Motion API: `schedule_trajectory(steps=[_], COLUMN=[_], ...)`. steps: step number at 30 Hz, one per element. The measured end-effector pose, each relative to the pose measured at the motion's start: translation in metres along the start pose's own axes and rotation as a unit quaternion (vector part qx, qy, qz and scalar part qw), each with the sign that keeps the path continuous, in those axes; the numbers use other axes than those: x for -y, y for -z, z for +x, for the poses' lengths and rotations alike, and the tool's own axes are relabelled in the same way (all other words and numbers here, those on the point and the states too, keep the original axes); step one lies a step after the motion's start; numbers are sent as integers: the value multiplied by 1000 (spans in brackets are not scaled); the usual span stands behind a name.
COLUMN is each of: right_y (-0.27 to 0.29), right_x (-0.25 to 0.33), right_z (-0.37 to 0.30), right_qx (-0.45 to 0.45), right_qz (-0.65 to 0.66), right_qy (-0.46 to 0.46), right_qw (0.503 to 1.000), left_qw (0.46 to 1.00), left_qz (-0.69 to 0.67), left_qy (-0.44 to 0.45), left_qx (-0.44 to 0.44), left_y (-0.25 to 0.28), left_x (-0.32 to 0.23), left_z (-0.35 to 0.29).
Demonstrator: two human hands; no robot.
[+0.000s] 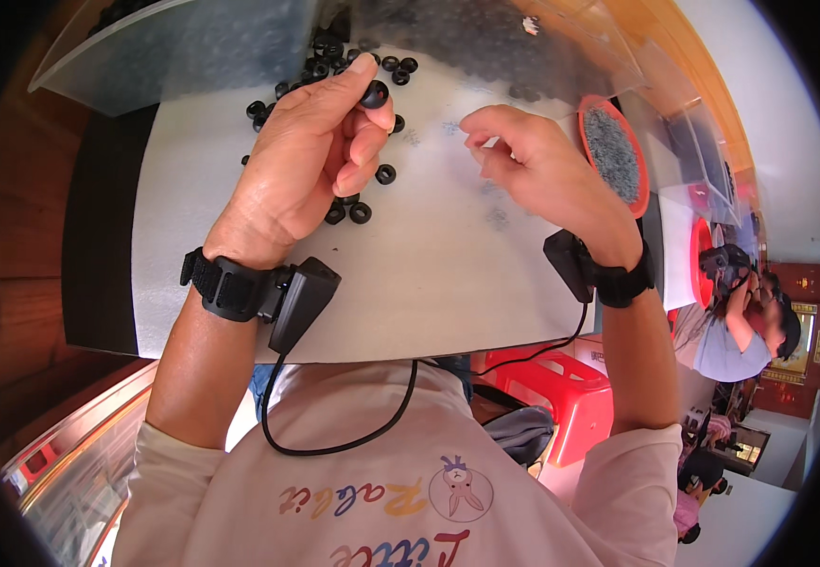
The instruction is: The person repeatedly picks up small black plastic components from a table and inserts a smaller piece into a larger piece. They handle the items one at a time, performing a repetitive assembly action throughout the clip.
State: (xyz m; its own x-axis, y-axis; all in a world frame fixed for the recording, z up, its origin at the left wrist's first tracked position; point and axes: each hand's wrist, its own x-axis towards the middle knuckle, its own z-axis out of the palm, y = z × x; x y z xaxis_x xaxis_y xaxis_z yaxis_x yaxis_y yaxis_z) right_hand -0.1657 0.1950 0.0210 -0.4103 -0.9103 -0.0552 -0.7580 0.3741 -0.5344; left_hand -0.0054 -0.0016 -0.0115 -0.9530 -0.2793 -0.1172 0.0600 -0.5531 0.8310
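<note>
My left hand (310, 151) is closed, with a round black ring-like piece (374, 94) pinched between the thumb and fingers; the piece has a hole in it. More of these black rings (361, 213) lie on the white tabletop (410, 293) under and around that hand, with a thicker cluster beyond it. To the right, my right hand (547, 170) hovers over the table, its thumb and fingers curled together. Whatever may be between those fingertips is too small to make out. Thin scatterings of tiny pale bits (496, 219) lie near it.
An orange-red basin (645, 170) of small grey-blue pieces stands at the right. Clear plastic bins (183, 57) line the far side, full of dark pieces. Black wrist units (306, 300) with cables are strapped to both wrists. A red stool (570, 397) and other people are off to the right.
</note>
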Motion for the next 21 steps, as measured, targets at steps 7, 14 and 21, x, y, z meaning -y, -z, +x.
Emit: schedule_trajectory(steps=[7, 14, 21], right_y=[-16, -36, 3], right_x=[1, 21, 31], right_z=[27, 36, 18], right_qx=[-9, -18, -111], right_qz=[-98, -204, -165], right_qy=[105, 80, 135], right_qw=[990, 975, 971], left_qw=[1000, 1000, 1000], left_qz=[-5, -2, -9], left_qy=[-5, -7, -9], left_qx=[-4, -4, -2], left_y=[2, 4, 4], left_x=[1, 0, -1], left_z=[1, 1, -1])
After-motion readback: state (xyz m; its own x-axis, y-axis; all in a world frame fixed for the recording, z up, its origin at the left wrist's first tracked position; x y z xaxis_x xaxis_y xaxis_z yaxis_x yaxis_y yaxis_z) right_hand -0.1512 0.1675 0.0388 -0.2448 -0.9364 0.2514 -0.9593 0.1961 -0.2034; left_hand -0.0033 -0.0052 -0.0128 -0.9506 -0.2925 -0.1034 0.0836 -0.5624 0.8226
